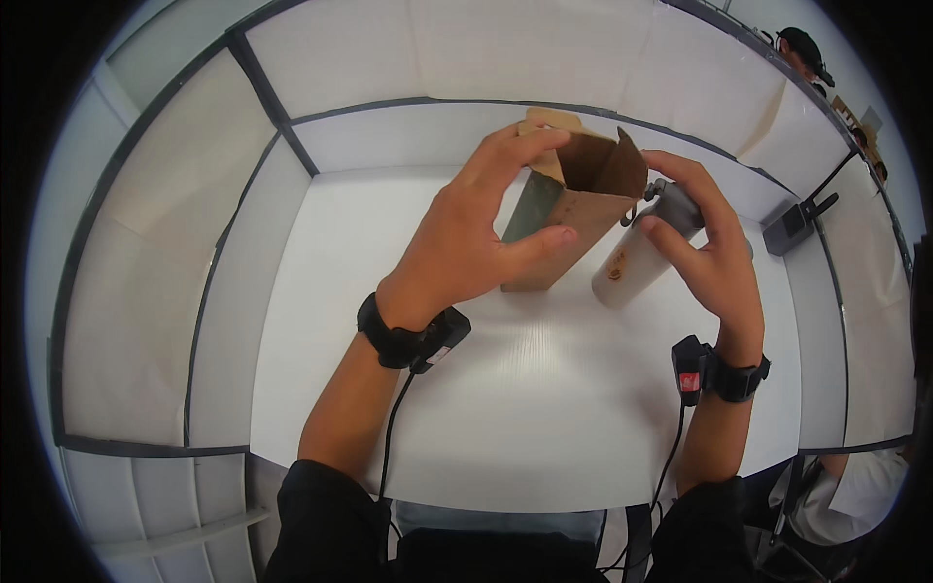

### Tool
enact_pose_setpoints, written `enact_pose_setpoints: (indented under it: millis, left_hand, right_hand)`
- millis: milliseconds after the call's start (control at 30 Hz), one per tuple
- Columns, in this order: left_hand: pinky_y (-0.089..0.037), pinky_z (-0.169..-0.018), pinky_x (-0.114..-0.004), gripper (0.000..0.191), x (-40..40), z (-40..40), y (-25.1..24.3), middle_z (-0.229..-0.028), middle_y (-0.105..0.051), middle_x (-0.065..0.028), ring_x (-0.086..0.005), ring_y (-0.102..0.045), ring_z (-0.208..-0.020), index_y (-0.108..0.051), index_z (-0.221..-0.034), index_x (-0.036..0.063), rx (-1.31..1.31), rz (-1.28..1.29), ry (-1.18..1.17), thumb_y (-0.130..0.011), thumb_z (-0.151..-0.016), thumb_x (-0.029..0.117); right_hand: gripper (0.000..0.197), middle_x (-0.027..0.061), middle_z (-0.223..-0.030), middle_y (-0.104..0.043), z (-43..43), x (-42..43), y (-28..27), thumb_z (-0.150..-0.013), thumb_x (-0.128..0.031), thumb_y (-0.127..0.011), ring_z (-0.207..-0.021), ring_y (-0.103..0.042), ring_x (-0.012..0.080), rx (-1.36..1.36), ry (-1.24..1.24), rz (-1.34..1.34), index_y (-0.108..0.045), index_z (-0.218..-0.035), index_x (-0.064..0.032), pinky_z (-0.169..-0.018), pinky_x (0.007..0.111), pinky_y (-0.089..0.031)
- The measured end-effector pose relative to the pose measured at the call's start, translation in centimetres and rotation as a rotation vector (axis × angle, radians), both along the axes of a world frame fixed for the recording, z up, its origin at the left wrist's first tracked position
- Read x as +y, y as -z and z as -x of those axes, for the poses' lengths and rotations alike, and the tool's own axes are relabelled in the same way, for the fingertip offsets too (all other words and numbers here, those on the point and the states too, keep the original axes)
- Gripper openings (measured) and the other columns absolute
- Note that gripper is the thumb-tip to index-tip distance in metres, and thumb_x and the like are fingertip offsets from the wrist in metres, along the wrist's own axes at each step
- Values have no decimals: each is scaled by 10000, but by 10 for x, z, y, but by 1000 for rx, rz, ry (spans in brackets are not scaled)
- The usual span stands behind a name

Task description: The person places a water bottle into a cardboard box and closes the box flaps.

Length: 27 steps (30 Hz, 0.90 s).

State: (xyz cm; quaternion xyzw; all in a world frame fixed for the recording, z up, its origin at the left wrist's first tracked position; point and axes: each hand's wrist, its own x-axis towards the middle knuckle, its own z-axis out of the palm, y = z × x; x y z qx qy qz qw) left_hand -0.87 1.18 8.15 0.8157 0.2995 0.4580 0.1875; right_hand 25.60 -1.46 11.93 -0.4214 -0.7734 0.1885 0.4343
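Observation:
My left hand [481,218] grips a tall, narrow cardboard box [583,218] with its thumb on the front side and its fingers at the top rim. The box stands with its top flaps apart, and its inside looks brown and dark. Just right of it, a pale bottle [630,266] with a grey cap and a dark carry loop leans to the right. My right hand [692,233] is around the bottle's cap end, thumb in front; its fingertips reach behind the cap towards the box's edge. Both wrists wear black straps with small cabled devices.
White panels in dark frames enclose the white table [510,408] at the back and sides. A black device [791,226] stands in the back right corner. Cables hang from both wrists over the table's front edge. Other people are partly visible beyond the right panels.

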Motion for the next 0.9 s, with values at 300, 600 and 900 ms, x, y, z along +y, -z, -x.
enact_pose_setpoints:
  millis: [300,600,900]
  left_hand:
    - [-485,-1075,-414,766,8,1,18,-1483,-543,-94,-275,-555,-1336,-447,-1493,148,-150,174,12,-841,-840,207]
    - [-480,-1085,-429,764,11,6,19,-1505,-530,-93,-285,-539,-1359,-430,-1500,156,-149,192,8,-832,-853,209]
    - [-481,-1085,-423,775,10,5,20,-1509,-524,-95,-281,-530,-1368,-422,-1508,164,-152,215,6,-834,-853,206]
  right_hand:
    - [591,66,-1217,-611,-13,5,10,-794,-230,-867,-1144,-592,224,-100,319,35,-595,-1303,-103,-950,399,-502]
    - [566,97,-1381,-608,-25,5,5,-797,-53,-563,-1257,-586,259,6,94,156,-610,-1357,-119,-1103,436,-451]
    - [771,149,-1611,-388,-23,2,9,-755,-105,-763,-1438,-443,372,-219,98,12,-516,-1481,-183,-1155,478,-413]
